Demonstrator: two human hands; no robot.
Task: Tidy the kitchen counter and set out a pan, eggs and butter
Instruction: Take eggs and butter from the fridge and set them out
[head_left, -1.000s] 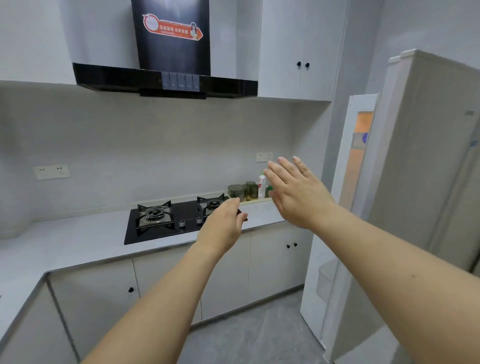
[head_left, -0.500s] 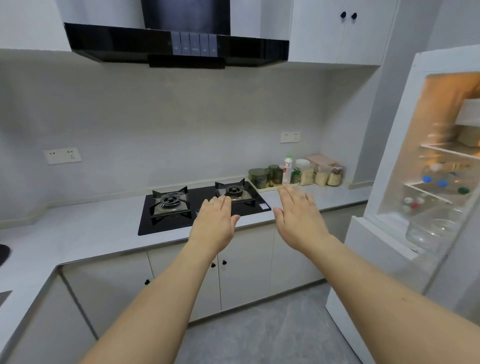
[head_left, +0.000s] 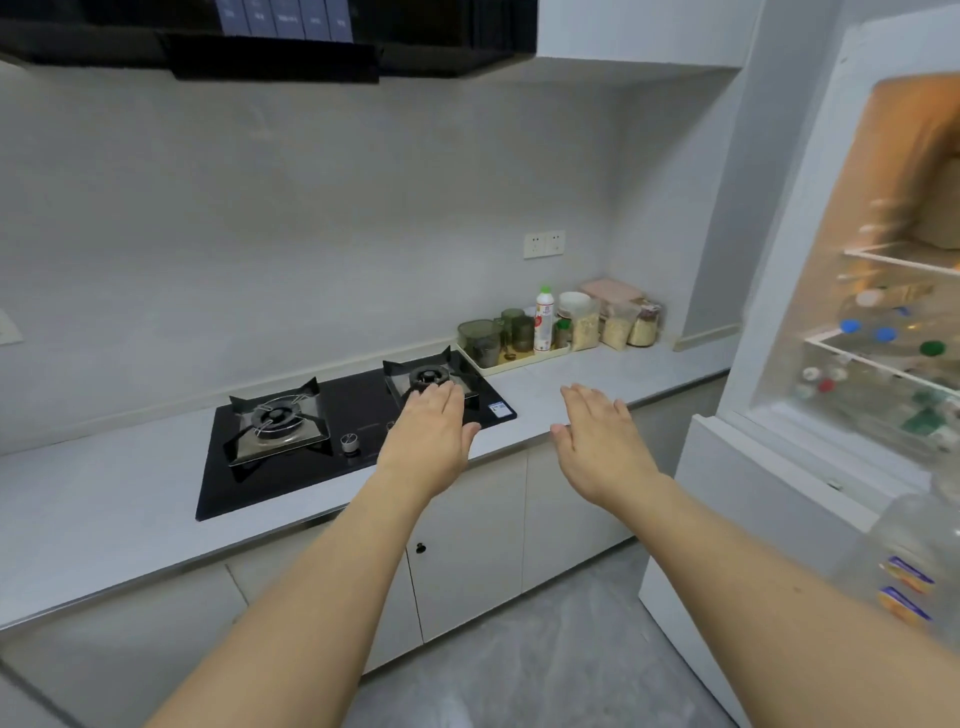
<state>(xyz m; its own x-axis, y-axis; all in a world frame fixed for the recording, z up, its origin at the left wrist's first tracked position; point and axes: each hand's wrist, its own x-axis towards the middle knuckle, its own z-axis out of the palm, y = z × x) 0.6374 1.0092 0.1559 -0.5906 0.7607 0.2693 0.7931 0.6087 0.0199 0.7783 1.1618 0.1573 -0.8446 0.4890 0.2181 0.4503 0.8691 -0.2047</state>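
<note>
**Both hands spread over the table edge, fridge open at your right**

Grey kitchen, and your two bare arms reach forward over the pale table (head_left: 104, 499) that runs along the back wall. Your left hand (head_left: 431, 436) is flat, palm down, fingers straight and close together, thumb out to the right; it holds nothing and sits in line with the front right corner of the black gas hob (head_left: 353, 431), its fingertips over the right burner (head_left: 430, 376). Your right hand (head_left: 597, 441) is flat too, fingers straight and slightly fanned, thumb out to the left, empty, above the bare table edge just right of the hob. The two hands are level with each other and apart.

No pan, eggs or butter can be made out on the table. Beyond your right hand, against the wall, a cream tray (head_left: 511, 359) lies with its long axis along the wall; it carries upright green-tinted jars (head_left: 480, 338) and a white bottle with a green cap (head_left: 544, 319). Just right of the tray stand bags and jars of grain (head_left: 615, 322).

Further right the fridge (head_left: 883, 312) is open, lit warm inside, with blurred bottles on its shelves; whether eggs or butter are among them you cannot tell. The left burner (head_left: 278, 418) sits well left of your left hand, the range hood (head_left: 270, 36) overhead.
</note>
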